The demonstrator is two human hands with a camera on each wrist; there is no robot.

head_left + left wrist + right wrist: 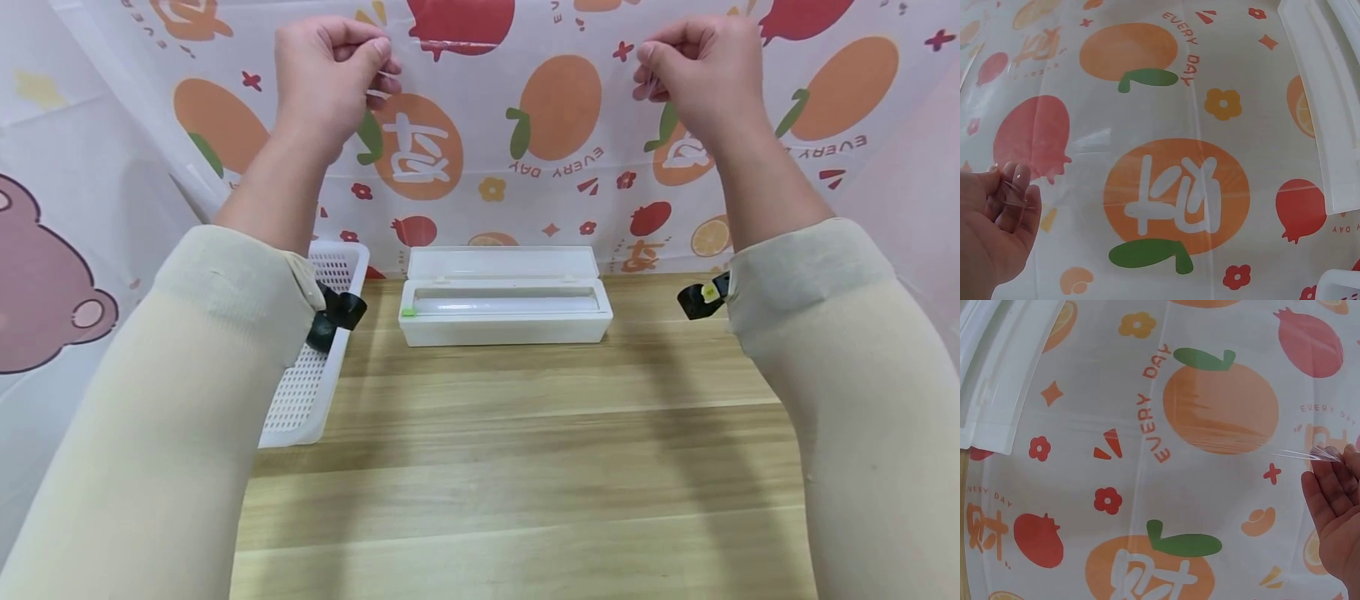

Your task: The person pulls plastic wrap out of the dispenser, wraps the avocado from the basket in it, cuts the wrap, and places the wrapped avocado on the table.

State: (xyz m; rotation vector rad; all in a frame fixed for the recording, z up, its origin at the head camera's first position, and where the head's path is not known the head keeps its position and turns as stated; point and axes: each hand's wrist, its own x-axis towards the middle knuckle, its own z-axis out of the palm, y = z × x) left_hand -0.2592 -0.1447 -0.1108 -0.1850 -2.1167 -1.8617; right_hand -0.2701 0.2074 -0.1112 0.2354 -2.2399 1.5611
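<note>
Pinching clear film (1300, 454) at thumb and fingertips, your left hand (322, 83) and right hand (701, 83) are holding it up above the white dispenser box (506, 331), one grip toward each end of it, neither clearly nearer. Any further move is likely turning on that alignment: the film is stretching crosswise between your fingers, roughly parallel to the box's long axis, which is running left to right. Whether its lower end is joining the box, you cannot tell from these views. Behind the box, a fruit-patterned sheet (465, 221) is hanging; beneath it, a wooden table (525, 467) is spreading toward you. Left of it, a white basket (327, 408) is sitting partly behind your sleeve. At the box's back its lid (502, 262) is standing open; inside, a pale roll (506, 306) is lying lengthwise; at its left front corner, a green tab (408, 312) is showing.
</note>
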